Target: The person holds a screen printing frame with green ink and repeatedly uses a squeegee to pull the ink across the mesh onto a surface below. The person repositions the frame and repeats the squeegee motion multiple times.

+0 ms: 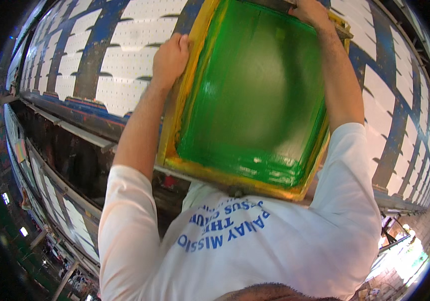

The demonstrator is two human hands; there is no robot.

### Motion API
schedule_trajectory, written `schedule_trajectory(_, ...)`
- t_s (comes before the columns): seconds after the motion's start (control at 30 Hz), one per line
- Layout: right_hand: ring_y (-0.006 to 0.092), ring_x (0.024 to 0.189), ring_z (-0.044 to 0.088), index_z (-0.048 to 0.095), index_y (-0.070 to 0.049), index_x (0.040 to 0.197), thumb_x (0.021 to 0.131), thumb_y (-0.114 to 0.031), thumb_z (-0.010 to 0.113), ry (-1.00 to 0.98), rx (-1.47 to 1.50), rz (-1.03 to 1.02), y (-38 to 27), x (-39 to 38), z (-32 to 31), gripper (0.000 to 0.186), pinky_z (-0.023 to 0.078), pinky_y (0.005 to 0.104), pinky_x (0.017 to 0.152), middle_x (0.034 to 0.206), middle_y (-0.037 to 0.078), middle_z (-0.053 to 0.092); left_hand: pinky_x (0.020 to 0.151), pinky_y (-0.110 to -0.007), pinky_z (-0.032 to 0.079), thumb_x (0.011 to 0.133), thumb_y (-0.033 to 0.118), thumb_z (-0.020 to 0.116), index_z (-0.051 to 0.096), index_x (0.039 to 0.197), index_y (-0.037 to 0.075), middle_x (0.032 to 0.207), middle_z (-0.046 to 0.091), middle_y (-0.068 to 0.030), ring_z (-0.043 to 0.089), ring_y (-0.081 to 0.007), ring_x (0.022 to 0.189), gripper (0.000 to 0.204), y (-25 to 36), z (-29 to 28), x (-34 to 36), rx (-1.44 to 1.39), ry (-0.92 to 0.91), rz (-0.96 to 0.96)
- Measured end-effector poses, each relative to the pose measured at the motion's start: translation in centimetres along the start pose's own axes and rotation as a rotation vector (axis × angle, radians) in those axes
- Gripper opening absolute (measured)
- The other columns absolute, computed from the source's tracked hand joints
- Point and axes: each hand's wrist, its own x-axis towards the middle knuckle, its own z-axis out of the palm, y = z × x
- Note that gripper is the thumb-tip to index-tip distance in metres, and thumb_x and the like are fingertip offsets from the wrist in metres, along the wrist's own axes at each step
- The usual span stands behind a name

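Left fingers (183, 42) and right fingers (299, 7) flank the green screen (250, 95).

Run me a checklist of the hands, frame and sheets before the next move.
1. Left hand closed at the left edge of the yellow-stained frame: ok.
2. Right hand secure at the far end: cannot tell; the picture's top edge crops its hold.
3. Green coating on the mesh even: not ok; denser along the sides and near end, paler in the middle.
4. Frame's near end clear of the white shirt: cannot tell; they overlap in this view.
5. White sheet under the frame aligned: cannot tell; not discernible.
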Motion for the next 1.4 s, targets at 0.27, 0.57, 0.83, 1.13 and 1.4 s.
schedule_trajectory(0.27, 0.0403, 0.099, 0.077, 0.082, -0.012, 0.110, 0.089, -0.030, 0.082, -0.221, 0.113, -0.001, -7.2, -15.7, -3.6, 0.027, 0.062, 0.0476, 0.087, 0.101, 0.023, 0.078, 0.086, -0.061, 0.052, 0.111, 0.044, 0.042, 0.065, 0.108, 0.003, 0.104, 0.072, -0.0301, 0.066, -0.0543, 0.102, 0.048, -1.1, 0.8, -0.3, -0.076, -0.001, 0.015)
schedule_trajectory(0.57, 0.0343, 0.092, 0.076, 0.080, -0.013, 0.112, 0.078, -0.002, 0.074, -0.243, 0.193, 0.079, -18.5, -39.3, -8.4, 0.037, 0.062, 0.0467, 0.080, 0.096, 0.015, 0.078, 0.089, -0.057, 0.055, 0.106, 0.045, 0.054, 0.066, 0.110, 0.002, 0.103, 0.075, -0.0277, 0.071, -0.0480, 0.102, 0.046, -2.2, 2.5, 0.5, -0.117, -0.003, 0.066)
schedule_trajectory(0.83, 0.0337, 0.098, 0.075, 0.078, -0.013, 0.120, 0.074, 0.004, 0.069, -0.085, 0.289, 0.063, -23.3, -47.6, -9.8, 0.050, 0.060, 0.0447, 0.084, 0.111, 0.011, 0.078, 0.090, -0.057, 0.056, 0.108, 0.041, 0.049, 0.063, 0.114, 0.000, 0.103, 0.074, -0.0303, 0.071, -0.0484, 0.104, 0.044, -1.2, 1.7, 0.4, -0.114, -0.047, 0.079)
schedule_trajectory(1.13, 0.0357, 0.089, 0.076, 0.080, -0.016, 0.119, 0.079, 0.000, 0.068, -0.381, 0.241, 0.043, -21.2, -45.6, -12.4, 0.045, 0.060, 0.0476, 0.081, 0.095, 0.016, 0.078, 0.096, -0.059, 0.054, 0.108, 0.041, 0.047, 0.056, 0.125, -0.001, 0.116, 0.072, -0.0310, 0.068, -0.0488, 0.114, 0.046, 0.0, 1.7, 1.0, -0.016, -0.133, -0.015)
schedule_trajectory(1.4, 0.0354, 0.129, 0.064, 0.069, -0.007, 0.136, 0.084, -0.005, 0.075, -0.354, 0.541, -0.032, -21.9, -50.2, -13.3, 0.053, 0.052, 0.0457, 0.108, 0.139, 0.016, 0.068, 0.104, -0.055, 0.052, 0.106, 0.053, 0.048, 0.063, 0.136, 0.013, 0.127, 0.073, -0.0216, 0.067, -0.0436, 0.123, 0.053, -1.7, 2.4, 1.0, 0.042, -0.059, -0.022)
